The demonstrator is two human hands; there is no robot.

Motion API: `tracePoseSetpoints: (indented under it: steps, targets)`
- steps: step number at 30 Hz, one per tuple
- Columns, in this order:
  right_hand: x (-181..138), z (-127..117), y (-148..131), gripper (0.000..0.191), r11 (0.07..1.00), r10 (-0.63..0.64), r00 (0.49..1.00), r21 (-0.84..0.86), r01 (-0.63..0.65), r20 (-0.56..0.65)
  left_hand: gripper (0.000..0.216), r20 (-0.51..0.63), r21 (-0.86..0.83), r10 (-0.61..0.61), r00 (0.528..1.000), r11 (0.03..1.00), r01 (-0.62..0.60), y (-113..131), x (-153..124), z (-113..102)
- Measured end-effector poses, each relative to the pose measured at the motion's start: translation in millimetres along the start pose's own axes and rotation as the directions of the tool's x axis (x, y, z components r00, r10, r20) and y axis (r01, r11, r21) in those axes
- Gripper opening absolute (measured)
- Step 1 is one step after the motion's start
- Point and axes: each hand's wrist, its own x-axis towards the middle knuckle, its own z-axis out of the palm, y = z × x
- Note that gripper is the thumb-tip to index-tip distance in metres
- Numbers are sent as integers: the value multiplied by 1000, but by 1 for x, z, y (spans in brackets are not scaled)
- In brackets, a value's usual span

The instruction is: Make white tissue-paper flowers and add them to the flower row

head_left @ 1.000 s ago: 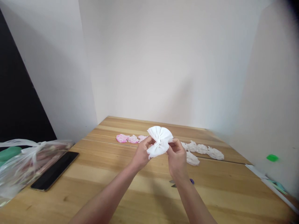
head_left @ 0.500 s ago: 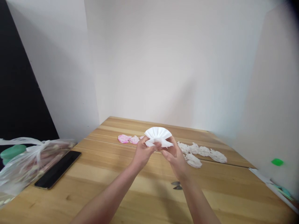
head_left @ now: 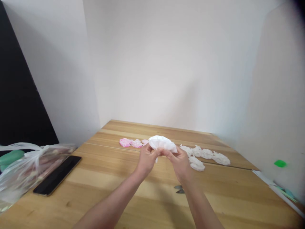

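Note:
Between my hands, above the table, is a white pleated tissue paper piece (head_left: pixel 162 143), its upper part fanned out in a rounded shape. My left hand (head_left: pixel 147 160) grips its lower left side, thumb and fingers closed. Against its lower right side, my right hand (head_left: pixel 179 160) is closed with the thumb pressed near the middle. The fingers behind the paper are hidden. Beyond my left hand lie pink-tinted paper flowers (head_left: pixel 125 142). Several white crumpled paper flowers (head_left: pixel 206 154) rest beyond and to the right of my right hand.
Dark pointed blades (head_left: pixel 179 189), perhaps of scissors, show beside my right forearm. A black phone (head_left: pixel 57 175) lies on the wooden table (head_left: pixel 105 187) at left, next to a clear plastic bag (head_left: pixel 40 162). Papers (head_left: pixel 278 190) line the right edge. Walls stand behind.
The white paper has gone from an open, ribbed fan with a folded lower edge to a more curved, rounded bunch. Both thumbs have come closer together at its base.

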Motion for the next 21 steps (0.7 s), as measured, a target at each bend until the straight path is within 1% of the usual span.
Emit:
tracePoseSetpoints:
  steps: [5,8,11,13,16,18,21]
  targets:
    - [-1,-1,2,25,999,-8,1000,-42,8,-15,44,16,-15,4,1000,1000,-4,-4,0,1]
    - [-1,1,2,25,1000,-6,1000,-25,5,-21,44,19,-32,11,1000,999,-10,-5,-1,4]
    - [-1,2,2,26,1000,-29,998,-14,28,-54,42,53,-46,-20,998,999,22,-3,-2,6]
    - [0,1,2,26,997,-59,994,-59,53,-93,41,83,-44,-48,995,998,52,-1,-2,5]
    - [0,-3,-1,27,986,-82,988,-157,62,-130,39,61,-20,-64,996,998,66,3,1,0]
    - [0,-5,-4,27,978,-87,988,-198,60,-130,36,51,-8,-64,997,998,65,6,3,-5]
    - [0,-8,-7,26,971,-108,987,-226,80,-116,31,77,5,-46,996,999,46,9,5,-10]
